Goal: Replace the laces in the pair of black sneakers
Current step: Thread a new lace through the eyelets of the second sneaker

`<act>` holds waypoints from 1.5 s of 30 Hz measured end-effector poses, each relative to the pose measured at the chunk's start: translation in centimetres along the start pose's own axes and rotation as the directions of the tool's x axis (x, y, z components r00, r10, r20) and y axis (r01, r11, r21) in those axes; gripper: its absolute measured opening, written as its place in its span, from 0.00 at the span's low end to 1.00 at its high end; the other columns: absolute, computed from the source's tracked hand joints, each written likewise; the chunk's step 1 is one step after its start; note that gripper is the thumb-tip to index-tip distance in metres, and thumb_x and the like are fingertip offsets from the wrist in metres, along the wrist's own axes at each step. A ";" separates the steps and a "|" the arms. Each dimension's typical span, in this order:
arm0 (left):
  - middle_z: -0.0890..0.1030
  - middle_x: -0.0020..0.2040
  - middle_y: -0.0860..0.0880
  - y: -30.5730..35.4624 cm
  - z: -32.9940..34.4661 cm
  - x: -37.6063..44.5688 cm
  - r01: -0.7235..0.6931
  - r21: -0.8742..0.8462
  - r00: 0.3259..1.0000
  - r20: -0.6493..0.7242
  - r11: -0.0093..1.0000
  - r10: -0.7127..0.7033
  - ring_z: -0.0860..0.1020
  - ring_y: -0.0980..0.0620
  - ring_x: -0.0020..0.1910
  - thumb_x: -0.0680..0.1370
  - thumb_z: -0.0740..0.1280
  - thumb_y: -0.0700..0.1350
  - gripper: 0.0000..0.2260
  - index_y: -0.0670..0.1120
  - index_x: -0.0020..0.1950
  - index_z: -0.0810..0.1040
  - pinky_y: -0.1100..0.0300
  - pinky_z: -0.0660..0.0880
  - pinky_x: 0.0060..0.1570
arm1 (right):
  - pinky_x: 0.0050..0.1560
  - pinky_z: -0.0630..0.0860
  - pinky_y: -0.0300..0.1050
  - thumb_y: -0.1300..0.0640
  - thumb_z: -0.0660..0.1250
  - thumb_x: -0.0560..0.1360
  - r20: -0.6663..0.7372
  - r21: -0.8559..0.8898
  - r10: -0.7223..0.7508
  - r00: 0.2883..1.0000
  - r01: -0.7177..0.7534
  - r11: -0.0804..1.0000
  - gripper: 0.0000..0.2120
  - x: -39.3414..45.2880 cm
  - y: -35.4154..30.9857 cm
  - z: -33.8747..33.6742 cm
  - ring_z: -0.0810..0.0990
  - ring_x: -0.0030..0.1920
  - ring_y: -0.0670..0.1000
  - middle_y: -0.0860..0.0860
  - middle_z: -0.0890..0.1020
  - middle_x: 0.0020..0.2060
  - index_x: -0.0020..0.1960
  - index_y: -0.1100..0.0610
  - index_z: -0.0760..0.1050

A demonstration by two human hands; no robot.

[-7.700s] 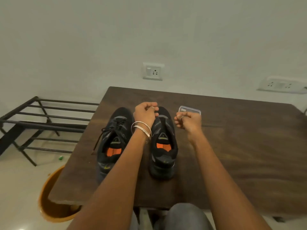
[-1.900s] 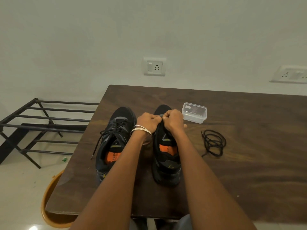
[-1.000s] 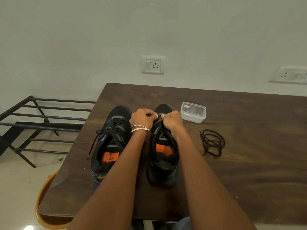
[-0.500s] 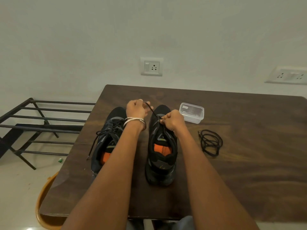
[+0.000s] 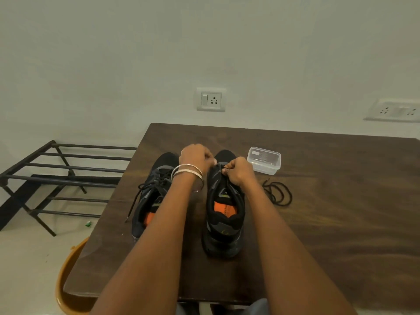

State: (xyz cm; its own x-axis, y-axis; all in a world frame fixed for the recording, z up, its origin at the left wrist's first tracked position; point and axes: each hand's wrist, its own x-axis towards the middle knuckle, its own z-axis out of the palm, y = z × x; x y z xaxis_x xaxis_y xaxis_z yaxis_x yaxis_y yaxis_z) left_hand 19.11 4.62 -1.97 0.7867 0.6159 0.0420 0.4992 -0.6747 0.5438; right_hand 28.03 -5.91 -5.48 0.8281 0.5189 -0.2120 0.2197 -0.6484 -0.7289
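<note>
- Now the left hand (image 5: 196, 158) is back down at the toe end of the right sneaker (image 5: 225, 208); half a second ago it was raised and drawn out to the left with a stretch of lace taut between it and the shoe.
- That reads as one pull through an eyelet finished and the hands regrouping for the next pass, so the lacing of this shoe looks to be at its first holes only.
- Left-hand fingers are curled tight; they seem to pinch the lace, though the strand itself is hidden behind them.
- Right hand (image 5: 238, 172) sits against the front of the tongue, its fingers (image 5: 227, 170) curled and pinching a thin dark lace at the eyelets.
- Both forearms reach straight forward over the worktop (image 5: 341, 223), wrists close together, bangles (image 5: 187, 170) on the left wrist.
- Left sneaker (image 5: 150, 201) stands just beside, laced, untouched.
- A loose lace (image 5: 278, 194) lies coiled to the right, near a lidded box (image 5: 264, 159).
</note>
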 end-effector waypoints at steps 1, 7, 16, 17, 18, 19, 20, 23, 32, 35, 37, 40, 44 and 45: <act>0.84 0.48 0.46 -0.2 0.3 0.1 0.056 0.105 0.997 0.050 0.993 -0.061 0.80 0.46 0.50 0.75 0.71 0.47 0.07 0.46 0.48 0.85 0.52 0.77 0.55 | 0.61 0.74 0.61 0.56 0.70 0.76 0.000 -0.002 0.000 1.000 0.000 1.000 0.07 0.1 0.0 0.1 0.79 0.55 0.57 0.55 0.83 0.46 0.41 0.57 0.81; 0.81 0.43 0.42 -0.1 0.4 -0.1 0.276 -0.310 0.961 0.058 0.910 -0.272 0.78 0.46 0.42 0.78 0.65 0.44 0.11 0.37 0.45 0.81 0.56 0.72 0.46 | 0.59 0.75 0.61 0.56 0.70 0.77 -0.008 -0.018 0.014 1.000 -0.014 1.000 0.08 0.4 0.1 0.3 0.79 0.53 0.56 0.54 0.83 0.44 0.40 0.57 0.81; 0.79 0.33 0.47 -0.5 -2.8 0.1 0.145 -0.915 0.787 -0.123 0.376 -0.604 0.75 0.50 0.33 0.77 0.63 0.40 0.11 0.41 0.35 0.78 0.59 0.67 0.38 | 0.61 0.74 0.61 0.52 0.71 0.76 -0.006 0.008 0.026 1.000 -0.026 1.000 0.09 0.4 0.2 -0.6 0.80 0.53 0.57 0.54 0.83 0.46 0.46 0.58 0.82; 0.81 0.39 0.44 -1.0 -2.5 -0.2 0.156 -0.886 0.758 -0.176 0.437 -0.628 0.77 0.46 0.39 0.77 0.63 0.41 0.09 0.40 0.40 0.80 0.59 0.68 0.40 | 0.61 0.74 0.62 0.50 0.71 0.75 -0.013 0.031 0.036 0.999 -0.035 0.999 0.11 0.5 0.3 -1.2 0.81 0.51 0.57 0.55 0.84 0.44 0.47 0.59 0.81; 0.81 0.45 0.42 -1.3 -2.3 -0.4 0.179 -0.848 0.729 -0.226 0.498 -0.646 0.78 0.44 0.45 0.78 0.62 0.41 0.09 0.38 0.46 0.81 0.59 0.69 0.43 | 0.59 0.75 0.61 0.48 0.71 0.74 -0.012 0.062 0.058 0.998 -0.057 0.996 0.14 0.3 0.3 -1.8 0.82 0.48 0.56 0.55 0.84 0.41 0.47 0.60 0.81; 0.81 0.50 0.42 -1.5 -2.2 -0.6 0.216 -0.790 0.708 -0.279 0.575 -0.649 0.78 0.43 0.51 0.79 0.61 0.41 0.10 0.39 0.50 0.80 0.59 0.70 0.46 | 0.54 0.78 0.58 0.48 0.71 0.75 -0.007 0.110 0.082 0.997 -0.080 0.991 0.16 0.1 0.3 -2.7 0.82 0.41 0.54 0.54 0.83 0.37 0.48 0.62 0.80; 0.81 0.53 0.42 -1.6 -2.4 -0.8 0.252 -0.705 0.695 -0.345 0.663 -0.631 0.77 0.42 0.55 0.79 0.60 0.41 0.10 0.40 0.53 0.80 0.57 0.70 0.50 | 0.45 0.80 0.51 0.49 0.71 0.76 0.009 0.165 0.103 0.995 -0.103 0.981 0.16 -0.3 0.1 -3.5 0.80 0.34 0.50 0.52 0.82 0.33 0.50 0.64 0.79; 0.77 0.60 0.45 -1.2 -2.6 -1.5 0.271 -0.375 0.762 -0.479 0.886 -0.436 0.71 0.42 0.63 0.77 0.63 0.42 0.12 0.47 0.60 0.77 0.48 0.68 0.61 | 0.24 0.67 0.34 0.56 0.69 0.78 0.021 0.268 0.127 0.992 -0.128 0.955 0.09 -1.7 -0.6 -6.2 0.71 0.23 0.43 0.52 0.77 0.32 0.47 0.62 0.76; 0.79 0.58 0.52 3.7 0.0 -2.3 -0.218 -0.062 0.973 -0.087 0.974 0.213 0.69 0.45 0.61 0.78 0.66 0.49 0.12 0.54 0.61 0.80 0.49 0.66 0.61 | 0.31 0.75 0.42 0.68 0.69 0.76 0.053 0.463 -0.107 0.993 0.071 0.883 0.02 -5.0 -3.7 -8.8 0.74 0.26 0.47 0.58 0.81 0.34 0.45 0.64 0.80; 0.82 0.49 0.52 3.7 0.8 -2.3 -0.149 -0.149 0.983 -0.130 0.978 0.130 0.72 0.47 0.57 0.78 0.67 0.49 0.06 0.51 0.50 0.84 0.47 0.68 0.61 | 0.27 0.72 0.38 0.69 0.71 0.74 0.005 0.405 -0.068 0.998 0.060 0.912 0.03 -5.0 -2.9 -8.9 0.73 0.25 0.45 0.56 0.81 0.32 0.43 0.63 0.80; 0.82 0.44 0.52 3.1 0.9 -2.2 -0.030 -0.210 0.982 -0.186 0.977 -0.010 0.75 0.47 0.55 0.78 0.67 0.49 0.07 0.50 0.43 0.83 0.46 0.71 0.60 | 0.25 0.70 0.37 0.69 0.72 0.73 -0.078 0.312 -0.009 0.997 0.033 0.949 0.04 -4.4 -1.5 -9.5 0.73 0.26 0.45 0.57 0.83 0.35 0.41 0.63 0.82; 0.83 0.42 0.47 1.3 1.0 -2.0 0.149 -0.287 0.936 -0.267 0.946 -0.228 0.79 0.42 0.49 0.78 0.66 0.48 0.12 0.50 0.35 0.78 0.43 0.75 0.57 | 0.37 0.73 0.41 0.65 0.75 0.71 -0.256 0.097 0.085 0.963 -0.062 0.993 0.05 -3.3 0.8 -11.0 0.79 0.40 0.50 0.58 0.84 0.44 0.46 0.65 0.83; 0.81 0.41 0.49 0.0 1.3 -1.8 0.182 -0.290 0.934 -0.248 0.939 -0.258 0.78 0.42 0.52 0.78 0.67 0.47 0.09 0.51 0.37 0.79 0.43 0.73 0.59 | 0.48 0.75 0.43 0.58 0.76 0.72 -0.355 0.043 0.131 0.926 -0.124 0.991 0.13 -2.7 2.0 -11.3 0.81 0.53 0.56 0.60 0.83 0.52 0.52 0.65 0.82; 0.81 0.47 0.49 0.2 1.2 -1.6 0.135 -0.272 0.942 -0.264 0.953 -0.208 0.76 0.42 0.56 0.78 0.67 0.47 0.05 0.52 0.43 0.81 0.44 0.72 0.60 | 0.47 0.75 0.42 0.57 0.75 0.73 -0.338 0.030 0.105 0.935 -0.101 0.994 0.13 -2.7 1.6 -10.9 0.81 0.51 0.55 0.60 0.83 0.52 0.52 0.65 0.81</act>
State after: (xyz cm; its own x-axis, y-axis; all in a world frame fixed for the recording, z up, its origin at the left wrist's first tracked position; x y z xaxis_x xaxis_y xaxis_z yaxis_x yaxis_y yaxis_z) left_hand 18.37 2.98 -2.88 0.5408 0.8281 0.1478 0.4827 -0.4494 0.7517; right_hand 31.80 -14.42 0.97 0.9719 0.2287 -0.0550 0.1194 -0.6810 -0.7225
